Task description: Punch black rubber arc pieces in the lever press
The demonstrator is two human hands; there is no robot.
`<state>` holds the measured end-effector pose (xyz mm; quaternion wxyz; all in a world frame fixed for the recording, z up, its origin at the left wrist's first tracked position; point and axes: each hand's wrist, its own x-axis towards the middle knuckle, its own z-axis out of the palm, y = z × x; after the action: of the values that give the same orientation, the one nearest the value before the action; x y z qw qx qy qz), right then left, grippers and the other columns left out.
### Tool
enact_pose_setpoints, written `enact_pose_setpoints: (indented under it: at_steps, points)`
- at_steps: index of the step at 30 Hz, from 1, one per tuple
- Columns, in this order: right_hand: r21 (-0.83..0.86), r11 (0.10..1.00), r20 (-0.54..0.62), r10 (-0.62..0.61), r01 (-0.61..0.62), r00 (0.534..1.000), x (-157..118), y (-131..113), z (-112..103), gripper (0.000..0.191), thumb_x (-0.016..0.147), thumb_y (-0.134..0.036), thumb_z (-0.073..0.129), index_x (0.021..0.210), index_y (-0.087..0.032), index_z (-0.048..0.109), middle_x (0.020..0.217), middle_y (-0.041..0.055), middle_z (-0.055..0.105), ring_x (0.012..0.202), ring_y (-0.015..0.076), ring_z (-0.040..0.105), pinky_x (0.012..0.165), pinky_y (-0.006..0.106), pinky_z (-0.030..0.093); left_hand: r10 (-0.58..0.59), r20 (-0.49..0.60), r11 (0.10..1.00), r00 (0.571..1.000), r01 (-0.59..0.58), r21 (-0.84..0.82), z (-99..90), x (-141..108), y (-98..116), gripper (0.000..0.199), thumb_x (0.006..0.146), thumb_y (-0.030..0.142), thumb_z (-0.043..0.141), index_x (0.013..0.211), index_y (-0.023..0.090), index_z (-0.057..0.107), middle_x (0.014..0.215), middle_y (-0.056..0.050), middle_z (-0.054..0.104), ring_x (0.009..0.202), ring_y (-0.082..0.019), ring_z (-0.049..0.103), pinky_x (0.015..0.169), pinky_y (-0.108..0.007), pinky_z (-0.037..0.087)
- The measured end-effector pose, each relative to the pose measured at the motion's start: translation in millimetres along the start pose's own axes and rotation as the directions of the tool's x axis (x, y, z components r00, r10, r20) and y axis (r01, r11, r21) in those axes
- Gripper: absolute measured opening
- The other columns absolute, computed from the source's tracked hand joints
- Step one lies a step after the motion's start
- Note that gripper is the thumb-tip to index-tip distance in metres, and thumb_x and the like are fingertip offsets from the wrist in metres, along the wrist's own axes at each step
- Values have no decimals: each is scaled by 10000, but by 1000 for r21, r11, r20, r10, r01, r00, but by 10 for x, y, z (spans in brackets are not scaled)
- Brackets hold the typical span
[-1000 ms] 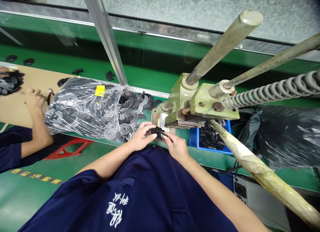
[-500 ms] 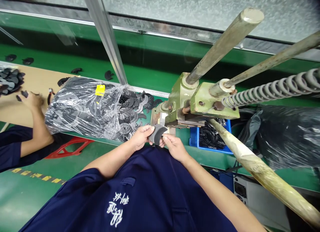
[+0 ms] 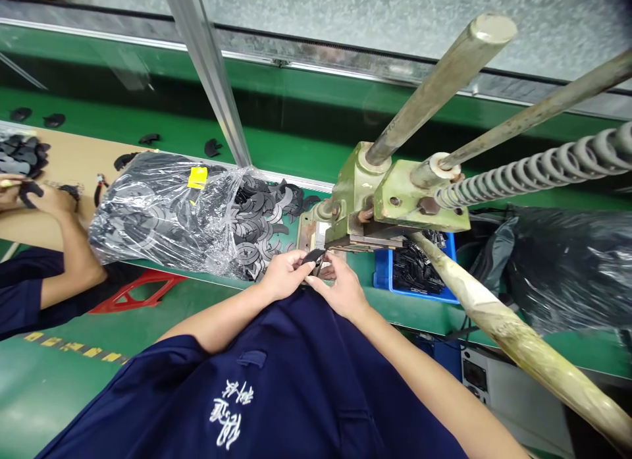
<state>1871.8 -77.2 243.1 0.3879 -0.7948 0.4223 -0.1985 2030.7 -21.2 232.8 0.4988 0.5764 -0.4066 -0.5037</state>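
Close to my chest, my left hand (image 3: 288,273) grips a curved black part (image 3: 313,255), seen nearly edge-on. My right hand (image 3: 340,286) is closed on the same part from the other side, its fingers partly hidden. Both hands are just in front of the green press (image 3: 351,195). Left of them, many dark curved pieces (image 3: 257,222) spill from a clear plastic bag (image 3: 158,215) with a yellow label. A blue bin (image 3: 385,272) of small black parts stands to the right of the press.
At the far left a co-worker's hands (image 3: 52,199) hold a dark piece. A slanted, wrapped pole (image 3: 494,314) crosses the right side. Another plastic bag (image 3: 577,268) lies at the right. A metal post (image 3: 210,70) rises behind the bench.
The curved part has turned from broad face up to nearly edge-on. My right hand has shifted slightly left around it. The co-worker's hands have come together on a piece.
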Motion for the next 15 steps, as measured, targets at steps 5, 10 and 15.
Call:
enact_pose_setpoints:
  at_steps: [5, 10, 15]
  points:
    - [-35, 998, 40, -58, 59, 998, 22, -48, -19, 304, 826, -387, 591, 1048, -181, 624, 975, 99, 652, 748, 173, 641, 706, 324, 560, -123, 46, 959, 991, 130, -252, -6, 21, 20, 378, 731, 470, 694, 868, 125, 625, 671, -6, 609, 539, -110, 555, 531, -249, 505]
    - [-48, 996, 72, -74, 78, 995, 27, -54, -64, 237, 873, -274, 456, 891, -182, 674, 909, 88, 665, 892, 213, 620, 827, 360, 500, -228, 38, 881, 973, 223, -417, -64, 37, -8, 446, 659, 499, 756, 791, 104, 598, 610, -20, 613, 462, -103, 543, 452, -238, 488]
    - [-21, 1000, 102, -12, 15, 995, 29, -19, -66, 265, 854, -244, 448, 953, -174, 684, 956, 77, 695, 928, 214, 636, 844, 352, 487, -314, 72, 823, 947, 309, -476, -95, 30, -4, 376, 681, 416, 767, 757, 100, 578, 636, -37, 628, 478, -111, 572, 447, -236, 503]
